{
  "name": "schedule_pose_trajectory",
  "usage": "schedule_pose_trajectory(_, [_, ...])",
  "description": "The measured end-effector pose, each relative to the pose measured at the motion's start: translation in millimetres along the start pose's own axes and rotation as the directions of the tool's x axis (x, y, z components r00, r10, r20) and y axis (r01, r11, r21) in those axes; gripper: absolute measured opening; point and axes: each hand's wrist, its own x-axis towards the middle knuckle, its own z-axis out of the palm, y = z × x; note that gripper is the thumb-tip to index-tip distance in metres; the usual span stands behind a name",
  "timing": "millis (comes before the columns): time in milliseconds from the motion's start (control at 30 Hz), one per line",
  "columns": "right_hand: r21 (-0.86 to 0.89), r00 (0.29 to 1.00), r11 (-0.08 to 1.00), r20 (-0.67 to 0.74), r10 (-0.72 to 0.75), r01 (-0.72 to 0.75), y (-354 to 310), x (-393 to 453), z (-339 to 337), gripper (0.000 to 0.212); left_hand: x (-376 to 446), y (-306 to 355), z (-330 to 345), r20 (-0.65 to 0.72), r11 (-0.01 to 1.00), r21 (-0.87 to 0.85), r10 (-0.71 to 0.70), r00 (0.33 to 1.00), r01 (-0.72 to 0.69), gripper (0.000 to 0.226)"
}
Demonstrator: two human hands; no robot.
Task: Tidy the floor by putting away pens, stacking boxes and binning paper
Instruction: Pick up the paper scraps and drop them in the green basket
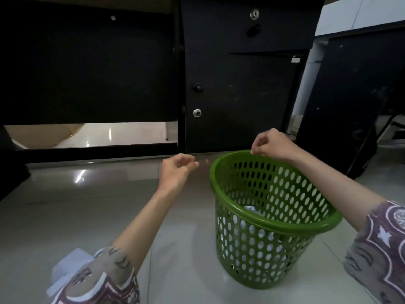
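green perforated bin (271, 218) stands upright on the pale tiled floor (65, 205), right of centre, in front of a black cabinet (238, 84) with a knob and two locks. crumpled white paper (252, 210) lies inside the bin, low down, visible over the near rim and through the wall holes.

right hand (271, 143) sits at the far rim of the bin, fingers curled, thumb and fingertips meeting right at the rim edge; whether they pinch the rim or only hang just above it cannot be told. left hand (177, 170) hovers above the floor just left of the bin, apart from it, fingers loosely curled, holding nothing.

white flat boxes or sheets (65, 268) lie on the floor at lower left, partly hidden by the patterned left sleeve (105, 279); blurred, kind unclear. a brown cardboard piece (43, 134) shows in the gap under the black bench panel (87, 69) at left.
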Motion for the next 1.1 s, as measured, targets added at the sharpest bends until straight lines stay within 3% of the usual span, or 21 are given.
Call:
schedule_pose_trajectory(267, [0.106,0.986,0.981,0.025,-0.164,0.16,-83,3,61,0.014,0,-24,-83,-0.144,0.992,0.1,-0.056,0.988,0.071,0.019])
schedule_pose_trajectory(467, [0.101,0.954,0.964,0.152,-0.26,0.247,-133,-1,140,0.012,-18,-50,-160,-0.247,0.964,0.17,-0.157,0.956,0.202,0.009])
schedule_pose_trajectory(900, [-0.053,0.774,0.94,0.584,-0.246,0.338,-143,-23,332,0.008,-84,-155,-276,-0.318,0.732,0.487,-0.359,0.877,0.476,0.012])
schedule_pose_trajectory(1100, [-0.063,0.724,0.906,0.625,-0.291,0.419,-135,-33,381,0.01,-93,-213,-294,-0.299,0.617,0.616,-0.392,0.87,0.49,0.02])
